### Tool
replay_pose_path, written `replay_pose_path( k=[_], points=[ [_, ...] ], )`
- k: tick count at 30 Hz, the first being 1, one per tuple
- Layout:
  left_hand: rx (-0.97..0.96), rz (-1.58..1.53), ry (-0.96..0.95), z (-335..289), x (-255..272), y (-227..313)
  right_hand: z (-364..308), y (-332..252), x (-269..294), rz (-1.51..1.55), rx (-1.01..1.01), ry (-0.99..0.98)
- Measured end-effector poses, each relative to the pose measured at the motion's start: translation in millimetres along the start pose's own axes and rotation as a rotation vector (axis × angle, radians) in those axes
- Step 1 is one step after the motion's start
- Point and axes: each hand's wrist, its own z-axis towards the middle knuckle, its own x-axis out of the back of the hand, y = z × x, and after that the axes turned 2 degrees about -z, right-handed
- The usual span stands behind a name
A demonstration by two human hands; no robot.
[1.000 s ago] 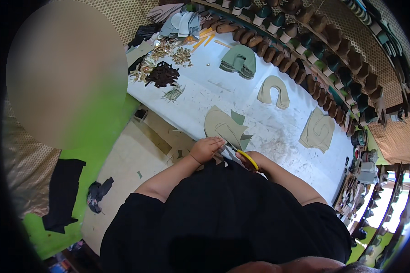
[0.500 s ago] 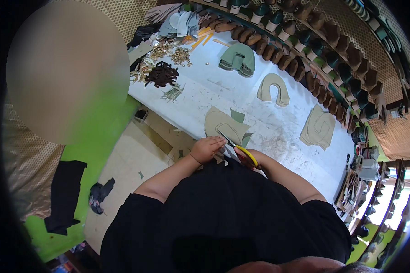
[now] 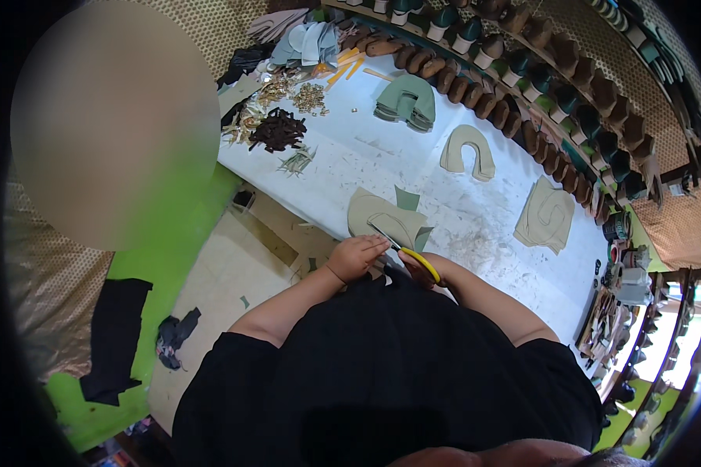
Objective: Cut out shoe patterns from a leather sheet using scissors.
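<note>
At the near edge of the table lies a beige sheet [image 3: 370, 204] with a curved outline marked on it. My left hand [image 3: 358, 255] holds the sheet's near edge, its fingers pressed together by the blades. Wrapped round the yellow handle of a pair of scissors [image 3: 426, 264] is my right hand [image 3: 417, 272], partly hidden behind the handle. The blades point away to the left, over the sheet and close to my left fingertips. Two green scraps [image 3: 406, 198] stick out on the sheet's right side.
Beyond stand a stack of green U-shaped pieces [image 3: 406, 97] and a beige U-shaped stack [image 3: 469, 152]. Marked beige sheets [image 3: 544, 215] lie to the right. Dark brown strips [image 3: 278, 129] and gold bits [image 3: 310, 98] are heaped far left. Shoe lasts [image 3: 487, 107] line the back edge.
The scissors have turned slightly in my right hand, with less of the handle's inner side showing. My left hand has moved slightly to the right; the sheet has barely shifted.
</note>
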Motion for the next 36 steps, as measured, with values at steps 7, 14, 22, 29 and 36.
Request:
replay_pose_path(
  k=[7, 14, 22, 29, 36],
  points=[
    [-0.004, -0.017, 0.026, -1.0, 3.1, -1.4, 2.2, -3.3, -3.8, -0.129, 0.06, 0.064],
    [0.005, -0.045, 0.045, -0.3, 8.5, -1.1, 7.2, -2.7, -2.9, -0.056, 0.019, 0.051],
    [-0.011, -0.05, 0.06, 4.0, 12.7, 4.9, 6.6, -6.5, -1.9, 0.023, 0.038, 0.018],
    [-0.001, -0.053, 0.056, 4.9, 15.9, 7.9, 5.0, -11.6, -4.5, -0.248, 0.113, 0.15],
    [0.007, -0.065, 0.056, 2.2, 12.0, 8.7, 7.0, -10.1, -6.8, -0.559, 0.19, 0.219]
  ],
)
